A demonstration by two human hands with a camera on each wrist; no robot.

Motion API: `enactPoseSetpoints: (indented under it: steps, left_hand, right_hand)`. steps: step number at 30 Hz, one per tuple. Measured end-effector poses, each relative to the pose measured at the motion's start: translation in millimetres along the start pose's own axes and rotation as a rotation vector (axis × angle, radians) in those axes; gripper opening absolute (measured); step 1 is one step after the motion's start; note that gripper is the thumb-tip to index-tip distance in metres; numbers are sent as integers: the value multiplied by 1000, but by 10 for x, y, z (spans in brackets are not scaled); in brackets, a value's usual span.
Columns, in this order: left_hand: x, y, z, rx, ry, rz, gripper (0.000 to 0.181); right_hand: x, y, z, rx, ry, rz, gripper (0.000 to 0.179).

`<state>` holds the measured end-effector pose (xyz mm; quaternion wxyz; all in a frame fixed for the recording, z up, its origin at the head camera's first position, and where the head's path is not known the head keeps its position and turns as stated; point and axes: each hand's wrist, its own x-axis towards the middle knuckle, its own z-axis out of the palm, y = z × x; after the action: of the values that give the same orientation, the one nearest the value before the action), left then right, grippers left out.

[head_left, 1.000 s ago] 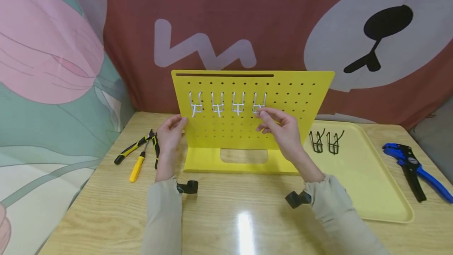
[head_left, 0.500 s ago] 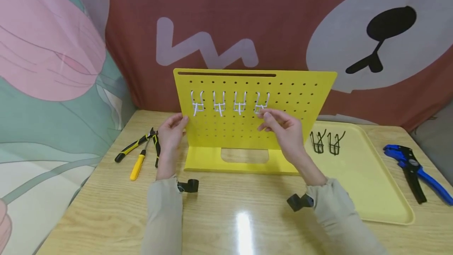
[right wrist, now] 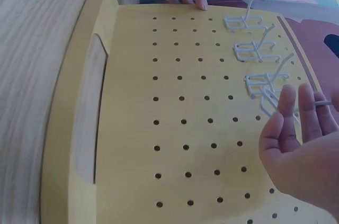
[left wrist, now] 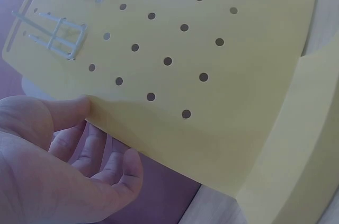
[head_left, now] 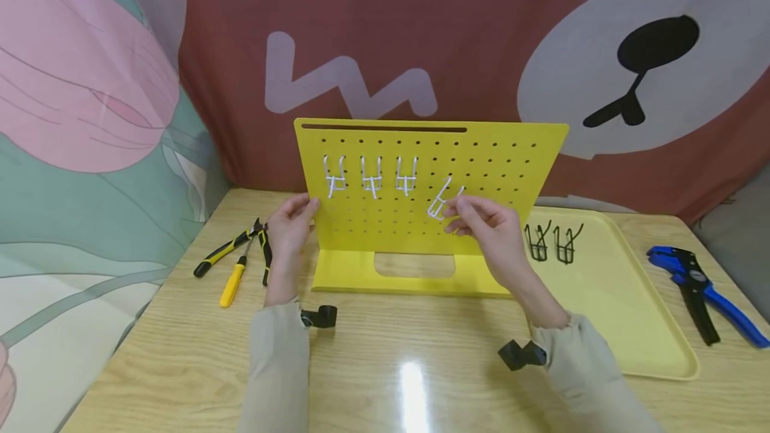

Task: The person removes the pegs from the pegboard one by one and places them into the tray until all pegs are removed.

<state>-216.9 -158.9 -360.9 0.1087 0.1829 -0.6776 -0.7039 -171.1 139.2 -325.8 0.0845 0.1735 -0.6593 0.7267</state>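
Observation:
A yellow pegboard [head_left: 517, 133] stands upright on its base on the wooden table. My left hand [head_left: 291, 226] grips its left edge, thumb on the front face and the other fingers behind, as the left wrist view shows. Three white wire hooks hang in a row: the left one [head_left: 335, 183], the middle one [head_left: 371, 184] and the right one [head_left: 406, 183]. Right of them, my right hand [head_left: 493, 232] pinches another white wire hook [head_left: 438, 208], tilted, its prongs out of the holes. In the right wrist view the fingers partly hide this hook [right wrist: 269, 102].
On the right, a pale yellow tray [head_left: 619, 313] carries two black wire hooks [head_left: 565, 246]. Beyond it lies a blue and black hand tool [head_left: 692, 279]. At left are black-yellow pliers [head_left: 221, 257] and a yellow-handled screwdriver [head_left: 233, 284]. A patterned cloth [head_left: 385, 32] hangs behind.
The fourth white hook has come out of the board's holes and tilted; my right hand has moved it down and slightly right. My left hand keeps its grip on the board's edge.

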Motion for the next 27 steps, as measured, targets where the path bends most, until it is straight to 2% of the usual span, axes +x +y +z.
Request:
enactPoseSetpoints:
  steps: [6, 12, 21, 27]
  left_hand:
    - [-3, 2, 4, -5, 4, -7, 32]
    - [-2, 6, -2, -3, 2, -17, 33]
    - [-7, -2, 5, -10, -9, -25, 34]
    - [-4, -6, 9, -31, -5, -19, 33]
  right_hand:
    - [-92, 5, -143, -112, -75, 84, 30]
    - [-180, 34, -287, -193, -114, 144, 31]
    - [-355, 110, -586, -181, -102, 171, 33]
    - [-466, 117, -855, -177, -74, 168, 26]
